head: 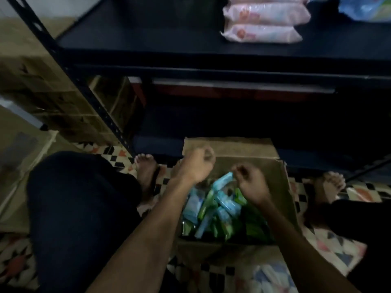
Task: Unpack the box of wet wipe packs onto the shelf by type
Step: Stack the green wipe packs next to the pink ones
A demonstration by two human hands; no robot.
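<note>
The black metal shelf (pixel 190 49) rose ahead, its upper board carrying pink plastic wipe packs (pixel 262 22) in a row and a blue bag (pixel 364 7) beside them. Below it the open brown cardboard box (pixel 243 149) sat on the patterned floor mat (pixel 330 246), holding a jumble of blue and green wipe packs (pixel 218 212). The right hand (pixel 250 182) pinched the end of a light blue pack (pixel 222 180); the left hand (pixel 196 166) hovered curled, apparently empty. A firmer, fuller grip would probably lift it cleanly. The rear flap and shelf edge crowded the path upward.
</note>
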